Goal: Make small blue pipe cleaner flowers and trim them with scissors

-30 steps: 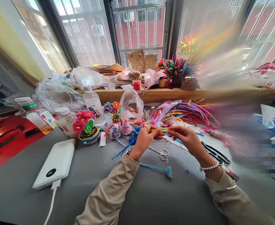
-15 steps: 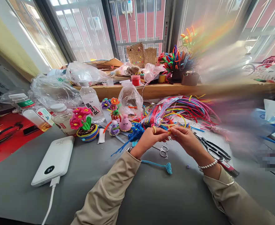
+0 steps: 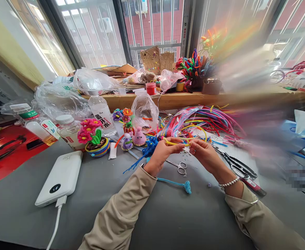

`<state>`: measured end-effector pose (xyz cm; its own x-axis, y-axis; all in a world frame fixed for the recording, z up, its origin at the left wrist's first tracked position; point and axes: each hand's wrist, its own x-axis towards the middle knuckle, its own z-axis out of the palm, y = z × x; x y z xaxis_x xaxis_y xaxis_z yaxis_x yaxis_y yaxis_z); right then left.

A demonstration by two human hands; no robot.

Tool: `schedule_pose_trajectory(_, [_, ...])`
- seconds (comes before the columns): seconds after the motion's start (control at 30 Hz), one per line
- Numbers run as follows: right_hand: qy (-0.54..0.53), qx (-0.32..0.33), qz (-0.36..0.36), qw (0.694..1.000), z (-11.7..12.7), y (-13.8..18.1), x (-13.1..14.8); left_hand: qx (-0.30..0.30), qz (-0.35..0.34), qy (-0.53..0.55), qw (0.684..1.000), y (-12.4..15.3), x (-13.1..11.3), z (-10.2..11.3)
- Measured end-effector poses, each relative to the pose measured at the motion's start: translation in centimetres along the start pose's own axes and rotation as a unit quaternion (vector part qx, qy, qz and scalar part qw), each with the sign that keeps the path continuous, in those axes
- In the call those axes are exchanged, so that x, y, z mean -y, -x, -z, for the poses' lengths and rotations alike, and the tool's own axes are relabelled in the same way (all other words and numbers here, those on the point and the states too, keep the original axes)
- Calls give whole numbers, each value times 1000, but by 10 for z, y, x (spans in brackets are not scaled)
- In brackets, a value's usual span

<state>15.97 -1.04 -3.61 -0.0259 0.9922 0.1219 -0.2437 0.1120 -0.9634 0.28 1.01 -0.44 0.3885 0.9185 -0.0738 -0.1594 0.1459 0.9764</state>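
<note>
Between my two hands runs a yellow pipe cleaner, held level above the desk. My left hand pinches it with thumb and fingers, and a bent end shows past the knuckles. My right hand is closed on its other end. Behind them lies a bundle of coloured pipe cleaners, partly in clear wrap. Small scissors rest just below my hands, near a light blue pipe-cleaner flower. Dark blue pipe-cleaner flowers lie left of my left hand.
Black-handled pliers and a red cutter lie by my right wrist. To the left are a white power bank with a cable, a pink flower pot and bottles. A windowsill carries craft items. The right side is blurred.
My hands have drawn slightly apart, and more of the yellow pipe cleaner now shows between them. My left fingers have shifted along it. The things on the desk stay put.
</note>
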Motion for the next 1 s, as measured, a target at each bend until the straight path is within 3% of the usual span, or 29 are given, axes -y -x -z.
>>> schedule_pose_trajectory(0.1, [-8, -19, 15, 1000, -3, 0, -2, -8, 15, 98, 995, -1, 3, -3])
schedule_pose_trajectory(0.23, [-15, -22, 23, 999, -5, 1, -3, -3, 35, 147, 989, 0, 7, -8])
schedule_pose_trajectory(0.63, [11, 16, 19, 1000, -4, 2, -1, -21, 51, 130, 990, 2, 7, -11])
schedule_pose_trajectory(0.83, [143, 94, 48, 984, 0, 1, 8, -7, 32, 90, 995, 4, 4, -11])
schedule_pose_trajectory(0.9, [154, 72, 50, 984, 0, 1, 10, -5, 31, 92, 995, 4, 4, -11])
schedule_pose_trajectory(1.0, [115, -9, 64, 991, -2, 1, 9, -23, 26, 118, 992, 3, 6, -11])
